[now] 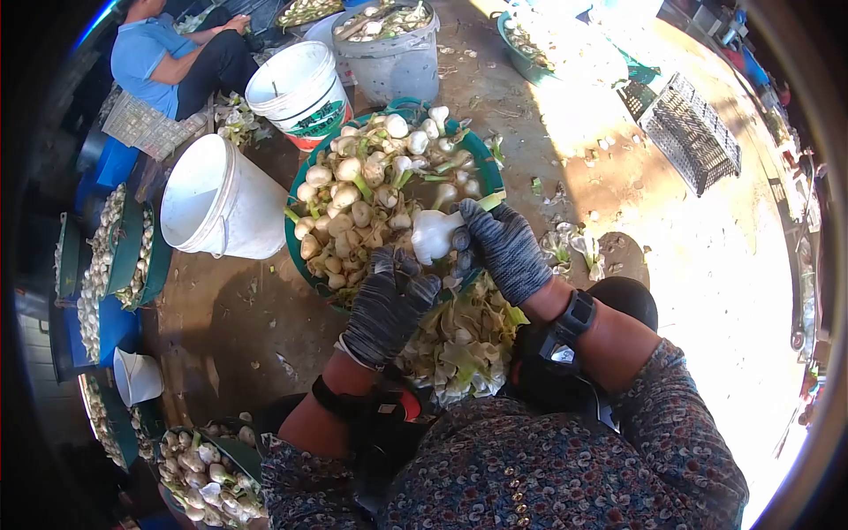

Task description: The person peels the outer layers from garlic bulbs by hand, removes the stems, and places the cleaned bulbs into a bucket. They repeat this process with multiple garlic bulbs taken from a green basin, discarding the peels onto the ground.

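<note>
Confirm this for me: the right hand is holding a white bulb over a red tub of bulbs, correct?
Not quite: the head view shows that the tub is green, not red. The right hand is indeed holding a white bulb over that tub of bulbs.

L glove & R glove: streaky dk gry/blk knit; L one w/ wht cuff edge. Bulb brt wht, stem grn. Heaped bulbs crm to tan, some w/ grn stems; round tub dk grn. Printed bkt wht w/ grn & red band nr btm; plain bkt all wht. Lg bkt gry. Wearer's top: dk, sm red & pale floral patt. Watch blk. Co-worker's shirt lt blu, trousers dk. Floor brn, sunlit pt near-wht.
</note>
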A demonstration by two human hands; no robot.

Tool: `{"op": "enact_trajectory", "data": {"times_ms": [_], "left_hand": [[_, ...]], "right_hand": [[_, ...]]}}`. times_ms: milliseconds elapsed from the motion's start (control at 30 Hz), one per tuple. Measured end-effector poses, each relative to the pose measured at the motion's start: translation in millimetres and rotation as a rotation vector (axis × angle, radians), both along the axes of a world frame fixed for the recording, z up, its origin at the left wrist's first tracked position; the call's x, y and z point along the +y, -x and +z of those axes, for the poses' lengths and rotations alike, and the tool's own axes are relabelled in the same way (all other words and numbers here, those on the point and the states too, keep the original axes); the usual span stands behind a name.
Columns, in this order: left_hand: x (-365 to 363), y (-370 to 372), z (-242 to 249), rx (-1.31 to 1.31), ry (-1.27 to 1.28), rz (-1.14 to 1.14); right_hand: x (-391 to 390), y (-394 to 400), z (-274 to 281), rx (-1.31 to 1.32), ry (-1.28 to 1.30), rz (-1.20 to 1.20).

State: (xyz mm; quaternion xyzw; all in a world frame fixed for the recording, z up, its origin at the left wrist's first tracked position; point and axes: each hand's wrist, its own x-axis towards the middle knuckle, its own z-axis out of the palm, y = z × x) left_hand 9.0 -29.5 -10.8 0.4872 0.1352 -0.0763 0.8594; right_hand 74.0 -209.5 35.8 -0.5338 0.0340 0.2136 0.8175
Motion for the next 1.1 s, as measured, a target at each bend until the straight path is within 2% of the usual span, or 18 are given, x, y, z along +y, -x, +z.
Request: {"op": "enact_trajectory", "data": {"times_ms": [33,100,233,300,367,433,467,500,533,567,633,733,867,933,967,1000,1067,1100], "left_hand": [[-2,-2,11,-0.003,0.000,0.010],[-3,-5,30,-0.392,-1.139,-0.023],[23,-16,0,-0.362,-1.020,0.032],[47,-22,-19,-0.040,-0.492,0.103],[50,-16,-31,-0.100,-0.358,0.107],[28,-11,-24,-0.571,-1.000,0.143],[21,-9,-18,-0.569,-1.002,0.143],[14,-5,3,-0.462,-1.136,-0.015],[12,-1,13,-0.347,-1.262,-0.173],[15,1,8,-0.339,-1.264,-0.163],[19,0,1,-0.478,-1.264,-0.085],[15,-1,13,-0.514,-1.408,-0.060],[11,-3,-14,-0.341,-1.465,0.074],[20,-11,-40,-0.357,-1.158,-0.198],[11,-19,-43,-0.466,-0.918,-0.356],[9,-24,-144,-0.222,-0.653,-0.429],[8,7,-97,-0.510,-1.241,-0.985],[8,10,-72,-0.521,-1.250,-0.989]], "right_hand": [[2,0,-2,0.034,0.001,0.014],[7,2,-8,-0.020,0.036,0.031],[2,2,-8,-0.091,0.036,0.040],[-1,3,-4,-0.084,0.011,0.054],[0,6,6,-0.164,0.109,0.017],[5,9,1,-0.270,0.177,0.011],[8,12,-3,-0.374,0.249,0.012],[11,14,-6,-0.372,0.247,0.021],[15,16,-8,-0.522,0.331,-0.004],[18,17,-9,-0.676,0.412,-0.031],[17,18,-4,-0.628,0.411,0.020],[15,19,-4,-0.805,0.521,0.029],[14,25,11,-0.776,0.436,0.069],[7,22,6,-0.512,0.184,0.201],[8,23,11,-0.523,0.170,0.204],[6,24,20,-0.427,0.127,0.216],[-1,17,31,-0.297,0.061,0.256],[-2,12,32,-0.307,0.057,0.246]]}}
